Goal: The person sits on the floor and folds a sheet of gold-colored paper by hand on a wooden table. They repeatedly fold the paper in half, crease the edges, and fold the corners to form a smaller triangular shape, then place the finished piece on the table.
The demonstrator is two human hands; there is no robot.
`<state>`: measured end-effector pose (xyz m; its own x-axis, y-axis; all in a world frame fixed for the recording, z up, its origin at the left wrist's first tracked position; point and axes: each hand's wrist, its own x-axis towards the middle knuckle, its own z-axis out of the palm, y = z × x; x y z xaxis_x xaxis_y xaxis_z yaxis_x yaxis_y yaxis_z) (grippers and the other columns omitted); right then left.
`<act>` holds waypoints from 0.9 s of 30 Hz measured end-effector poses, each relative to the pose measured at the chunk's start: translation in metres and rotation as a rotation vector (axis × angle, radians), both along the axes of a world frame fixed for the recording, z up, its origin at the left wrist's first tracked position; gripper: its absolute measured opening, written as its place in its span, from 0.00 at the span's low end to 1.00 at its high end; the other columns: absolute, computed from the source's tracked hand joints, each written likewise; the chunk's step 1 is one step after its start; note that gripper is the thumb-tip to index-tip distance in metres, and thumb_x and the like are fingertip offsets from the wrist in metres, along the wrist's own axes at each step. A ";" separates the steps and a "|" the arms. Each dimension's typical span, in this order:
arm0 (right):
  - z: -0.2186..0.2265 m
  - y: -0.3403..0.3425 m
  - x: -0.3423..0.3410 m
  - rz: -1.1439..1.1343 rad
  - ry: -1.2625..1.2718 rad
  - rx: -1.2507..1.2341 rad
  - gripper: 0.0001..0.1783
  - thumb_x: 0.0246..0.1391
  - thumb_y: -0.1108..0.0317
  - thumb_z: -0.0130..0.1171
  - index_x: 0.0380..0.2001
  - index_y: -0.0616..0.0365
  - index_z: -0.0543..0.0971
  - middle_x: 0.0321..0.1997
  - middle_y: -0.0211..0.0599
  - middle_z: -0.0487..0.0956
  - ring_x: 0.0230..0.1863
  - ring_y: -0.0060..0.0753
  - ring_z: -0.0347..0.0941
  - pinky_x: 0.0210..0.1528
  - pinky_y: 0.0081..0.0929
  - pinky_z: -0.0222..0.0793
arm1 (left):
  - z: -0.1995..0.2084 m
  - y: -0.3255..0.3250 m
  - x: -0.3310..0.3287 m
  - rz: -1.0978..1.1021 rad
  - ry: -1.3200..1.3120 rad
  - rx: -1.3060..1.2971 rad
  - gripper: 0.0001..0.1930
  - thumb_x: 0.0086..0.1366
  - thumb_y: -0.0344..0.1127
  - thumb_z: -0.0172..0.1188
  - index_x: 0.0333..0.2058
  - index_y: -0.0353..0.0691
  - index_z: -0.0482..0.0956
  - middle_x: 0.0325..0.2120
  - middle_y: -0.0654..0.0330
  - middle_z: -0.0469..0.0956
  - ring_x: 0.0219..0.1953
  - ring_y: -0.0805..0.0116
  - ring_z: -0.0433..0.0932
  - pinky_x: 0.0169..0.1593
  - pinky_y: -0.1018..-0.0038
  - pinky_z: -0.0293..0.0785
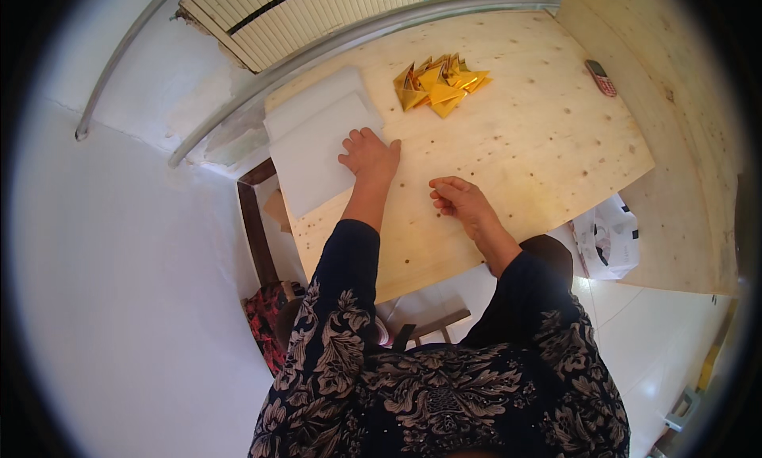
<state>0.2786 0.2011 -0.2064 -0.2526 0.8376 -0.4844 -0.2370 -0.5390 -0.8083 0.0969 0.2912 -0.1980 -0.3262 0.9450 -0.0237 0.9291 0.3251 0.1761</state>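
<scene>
My left hand [369, 154] rests with its fingers spread on the right edge of a stack of translucent white sheets [309, 164], at the left of the wooden table. The sheets lie flat and overlap slightly out of line. To the right, my right hand [464, 204] is held over the near part of the tabletop. Its fingers are curled in, thumb close to the forefinger, and nothing shows between them. Beyond both hands sits a loose pile of folded shiny gold paper pieces [440, 83], apart from the sheets.
The pale plywood tabletop [524, 140] meets an upright wooden panel [643, 69] on the right. Near that panel lies a red keypad phone [601, 78]. A white plastic bag [607, 240] stands below the table's right edge. A grey pipe [317, 57] runs behind the table.
</scene>
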 end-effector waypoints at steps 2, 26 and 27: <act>0.002 -0.001 0.000 0.006 0.005 0.003 0.13 0.61 0.61 0.58 0.44 0.57 0.79 0.35 0.27 0.79 0.31 0.16 0.73 0.36 0.18 0.69 | 0.002 0.005 0.003 0.048 -0.044 -0.055 0.30 0.57 0.50 0.63 0.52 0.35 0.71 0.53 0.53 0.68 0.57 0.53 0.65 0.53 0.50 0.65; 0.006 0.000 0.002 0.019 0.045 0.014 0.11 0.62 0.62 0.58 0.43 0.54 0.80 0.34 0.24 0.80 0.31 0.14 0.73 0.37 0.17 0.69 | 0.005 0.096 -0.045 0.268 -0.147 -0.019 0.43 0.54 0.62 0.63 0.59 0.33 0.65 0.60 0.46 0.64 0.62 0.46 0.63 0.56 0.38 0.63; 0.006 0.000 0.002 0.015 0.038 0.009 0.12 0.61 0.61 0.58 0.43 0.55 0.80 0.35 0.25 0.80 0.32 0.15 0.73 0.37 0.17 0.69 | 0.003 0.098 -0.043 0.267 -0.147 -0.036 0.43 0.55 0.61 0.63 0.59 0.33 0.65 0.60 0.46 0.64 0.63 0.46 0.63 0.56 0.36 0.62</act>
<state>0.2807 0.2007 -0.2004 -0.2831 0.8376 -0.4671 -0.2592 -0.5357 -0.8036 0.0536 0.3896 -0.1946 -0.5533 0.8242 -0.1208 0.7756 0.5626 0.2863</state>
